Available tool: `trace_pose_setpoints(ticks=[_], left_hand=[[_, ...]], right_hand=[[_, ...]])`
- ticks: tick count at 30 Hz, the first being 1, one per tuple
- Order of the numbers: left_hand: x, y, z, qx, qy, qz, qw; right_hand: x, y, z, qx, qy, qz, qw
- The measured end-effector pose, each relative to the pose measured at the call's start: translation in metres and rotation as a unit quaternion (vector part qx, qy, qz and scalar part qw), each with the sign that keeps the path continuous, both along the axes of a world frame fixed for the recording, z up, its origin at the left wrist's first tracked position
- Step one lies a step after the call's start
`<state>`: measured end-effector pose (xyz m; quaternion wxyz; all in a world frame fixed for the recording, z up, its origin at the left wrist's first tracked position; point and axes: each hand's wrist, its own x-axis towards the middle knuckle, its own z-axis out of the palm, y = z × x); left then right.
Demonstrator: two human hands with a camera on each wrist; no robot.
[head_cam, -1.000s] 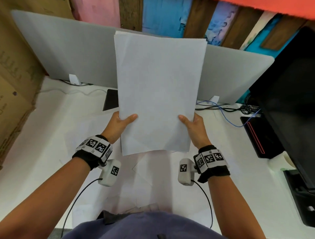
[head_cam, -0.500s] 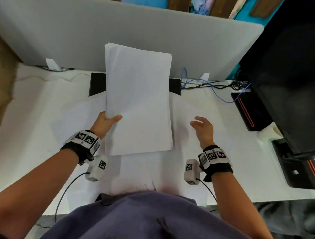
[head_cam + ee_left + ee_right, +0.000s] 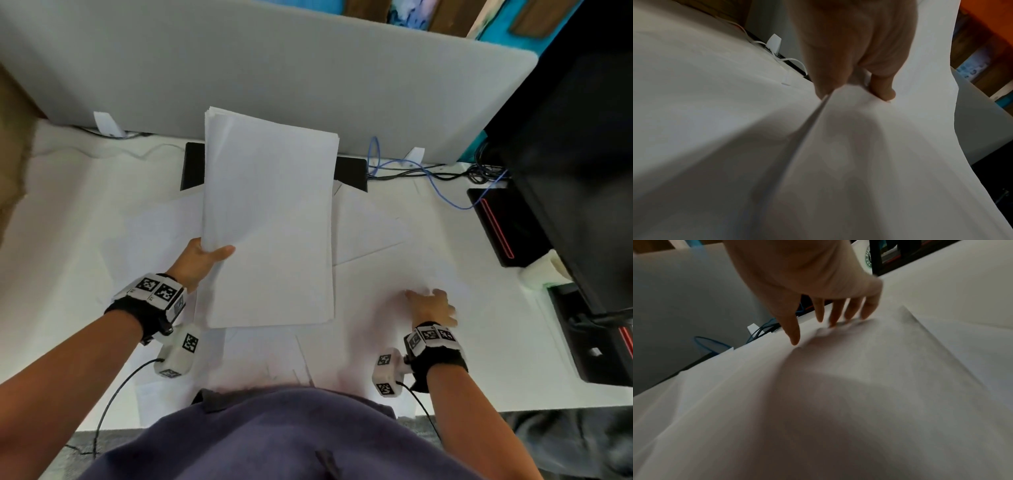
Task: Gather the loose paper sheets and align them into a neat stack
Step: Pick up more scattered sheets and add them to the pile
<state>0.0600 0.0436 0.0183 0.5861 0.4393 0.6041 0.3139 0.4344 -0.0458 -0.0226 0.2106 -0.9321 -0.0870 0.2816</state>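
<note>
The gathered stack of sheets [image 3: 270, 219] is held above the middle of the white surface [image 3: 68, 281], its long side running from 6 to 12 o'clock, with its far edge in front of the grey divider panel [image 3: 274, 61]. The edges at the far end are slightly fanned, not yet flush. The left hand [image 3: 198, 262] grips the stack at its 8 o'clock edge, thumb on top and the other fingers underneath; in the left wrist view the thumb and a finger [image 3: 882, 87] pinch the stack's edge between them.

Loose sheets [image 3: 373, 226] lie flat on the surface beneath and around the stack, some overlapping at angles, out toward 3 o'clock and back toward 6 o'clock near the person's body.

The right hand [image 3: 431, 306] is at 4 o'clock of the stack, apart from it, palm down on a loose sheet. Its fingers [image 3: 835, 311] are spread and nearly straight, the tips pressing the paper and wrinkling it slightly; they hold nothing.

At 12 o'clock, a black flat object [image 3: 351, 173] lies partly hidden behind the stack. Blue and black cables [image 3: 411, 168] run along the divider's foot toward 2 o'clock, where black equipment [image 3: 582, 171] stands.
</note>
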Motion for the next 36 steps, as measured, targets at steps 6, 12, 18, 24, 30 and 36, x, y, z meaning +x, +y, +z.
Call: trace_pose_setpoints(ticks=[6, 12, 18, 24, 30, 36], left_hand=[[-0.015, 0.001, 0.001, -0.002, -0.005, 0.015, 1.000], [-0.020, 0.006, -0.008, -0.017, 0.017, 0.011, 1.000], [-0.018, 0.008, -0.009, -0.018, 0.009, 0.008, 1.000], [-0.025, 0.007, -0.011, -0.029, 0.014, 0.024, 0.999], [-0.031, 0.003, -0.012, -0.034, 0.003, 0.045, 0.998], [-0.035, 0.002, -0.022, -0.051, 0.011, 0.071, 0.996]], right_hand=[[-0.006, -0.009, 0.009, -0.012, -0.006, -0.129, 0.992], [-0.007, 0.017, 0.004, 0.118, -0.040, -0.005, 0.992], [-0.007, 0.025, 0.001, 0.181, -0.124, 0.119, 0.968], [-0.013, 0.034, 0.011, 0.260, -0.215, 0.188, 0.922], [-0.010, 0.050, 0.015, 0.219, 0.061, 0.152, 0.962], [-0.025, 0.068, 0.014, 0.195, 0.203, 0.165, 0.945]])
